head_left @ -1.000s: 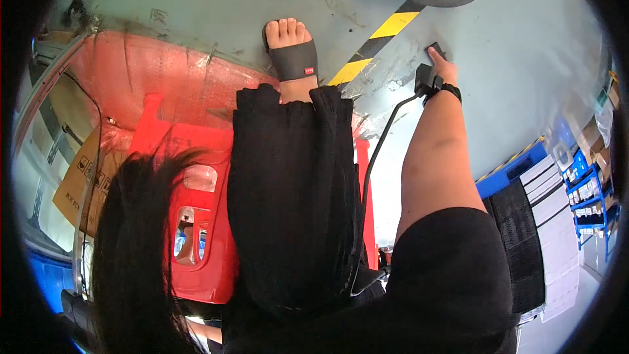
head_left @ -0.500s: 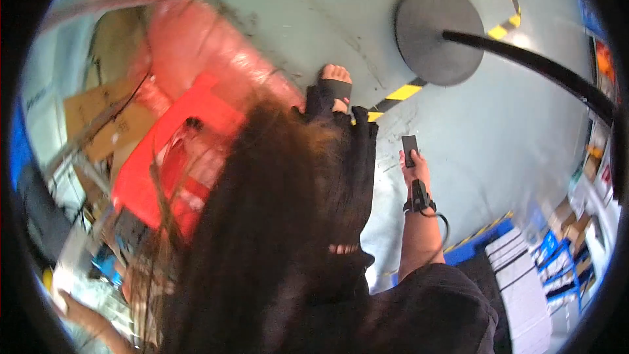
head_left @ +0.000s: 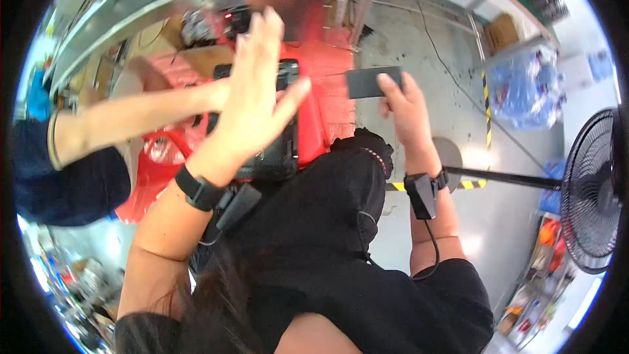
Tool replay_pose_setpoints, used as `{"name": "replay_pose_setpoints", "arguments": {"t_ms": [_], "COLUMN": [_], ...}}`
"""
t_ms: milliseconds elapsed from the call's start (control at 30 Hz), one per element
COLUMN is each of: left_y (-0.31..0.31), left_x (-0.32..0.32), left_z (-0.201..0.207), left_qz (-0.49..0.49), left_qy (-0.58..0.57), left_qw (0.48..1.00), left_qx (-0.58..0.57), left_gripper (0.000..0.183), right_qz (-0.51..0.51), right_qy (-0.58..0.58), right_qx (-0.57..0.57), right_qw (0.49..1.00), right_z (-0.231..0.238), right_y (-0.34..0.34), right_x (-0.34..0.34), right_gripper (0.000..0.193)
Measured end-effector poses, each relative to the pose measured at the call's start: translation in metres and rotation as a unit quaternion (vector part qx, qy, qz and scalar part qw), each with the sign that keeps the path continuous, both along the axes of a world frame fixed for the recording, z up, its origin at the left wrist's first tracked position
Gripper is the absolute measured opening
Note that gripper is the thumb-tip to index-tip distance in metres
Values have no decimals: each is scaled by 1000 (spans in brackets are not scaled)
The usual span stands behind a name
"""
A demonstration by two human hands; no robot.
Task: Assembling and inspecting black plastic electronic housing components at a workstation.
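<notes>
Just left of centre, a black rectangular object [head_left: 276, 159] lies partly behind the left hand [head_left: 252, 99], spread wide; upper right of centre, the right hand [head_left: 407, 108] grips a flat dark slab [head_left: 362, 83], any lettering too blurred to read

Blurred left hand [head_left: 252, 101], obscured black case [head_left: 280, 157], perhaps

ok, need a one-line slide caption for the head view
Right hand holds a flat dark-grey rectangular object; left hand is spread open near a co-worker's bare forearm.
</notes>
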State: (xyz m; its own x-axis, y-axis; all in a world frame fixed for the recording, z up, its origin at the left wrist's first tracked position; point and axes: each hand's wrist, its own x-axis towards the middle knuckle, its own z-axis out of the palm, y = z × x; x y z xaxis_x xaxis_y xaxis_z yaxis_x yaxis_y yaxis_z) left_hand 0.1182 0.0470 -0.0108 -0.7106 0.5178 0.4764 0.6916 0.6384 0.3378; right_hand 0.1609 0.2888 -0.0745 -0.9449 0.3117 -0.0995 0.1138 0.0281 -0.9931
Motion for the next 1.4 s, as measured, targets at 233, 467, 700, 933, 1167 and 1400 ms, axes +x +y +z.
{"name": "replay_pose_setpoints", "arguments": {"t_ms": [233,467,700,933,1167,1400], "left_y": [-180,-226,-248,-232,-191,-175], "left_x": [115,138,128,120,66,68], "left_z": [-59,-149,-201,-165,-148,-170], "left_qz": [175,214,201,195,-2,9], "left_qy": [-257,-344,-473,-273,-100,-146], "left_qw": [941,865,779,914,994,979], "left_qx": [135,297,359,230,-49,-143], "left_gripper": [33,41,45,56,68,61], "right_qz": [444,500,446,393,512,467], "right_qy": [-191,-212,-4,68,126,32], "right_qx": [39,207,575,651,583,537], "right_qw": [875,814,686,645,619,702], "right_z": [16,-29,-53,-16,-48,-53], "right_y": [-122,-227,-256,-259,-216,-182], "right_x": [-10,-29,-55,-9,43,56], "right_gripper": [21,21,29,70,56,54]}}
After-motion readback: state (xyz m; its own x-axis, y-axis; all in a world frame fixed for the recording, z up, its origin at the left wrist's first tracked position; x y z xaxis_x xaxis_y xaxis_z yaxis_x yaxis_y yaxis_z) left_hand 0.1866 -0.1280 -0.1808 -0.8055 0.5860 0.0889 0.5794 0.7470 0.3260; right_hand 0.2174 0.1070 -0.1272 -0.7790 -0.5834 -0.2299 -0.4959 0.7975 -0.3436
